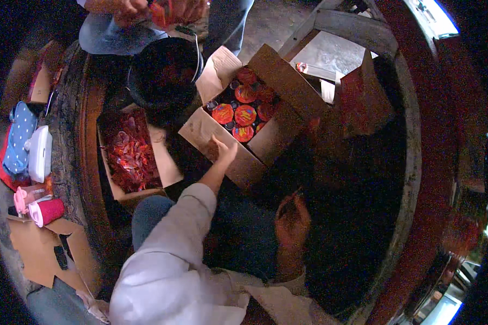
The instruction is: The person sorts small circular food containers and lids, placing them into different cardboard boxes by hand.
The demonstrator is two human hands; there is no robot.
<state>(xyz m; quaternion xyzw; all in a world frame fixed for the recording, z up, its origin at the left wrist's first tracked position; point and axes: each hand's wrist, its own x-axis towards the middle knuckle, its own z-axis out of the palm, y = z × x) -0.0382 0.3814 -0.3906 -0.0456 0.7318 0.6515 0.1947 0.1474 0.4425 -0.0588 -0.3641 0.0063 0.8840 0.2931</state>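
The right hand (293, 216), low centre, is half curled in shadow; I can't tell what it grips. Farther up, mid-frame, the left hand (225, 153), fingers spread and seemingly empty, is at the near flap of a cardboard box (245, 167), round red-orange packs (245, 115) just beyond it, upper centre.

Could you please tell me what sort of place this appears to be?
Probably a dim, informal work area: an open carton holds round red-topped packs, a second box holds loose red pieces, and a dark bucket stands nearby.
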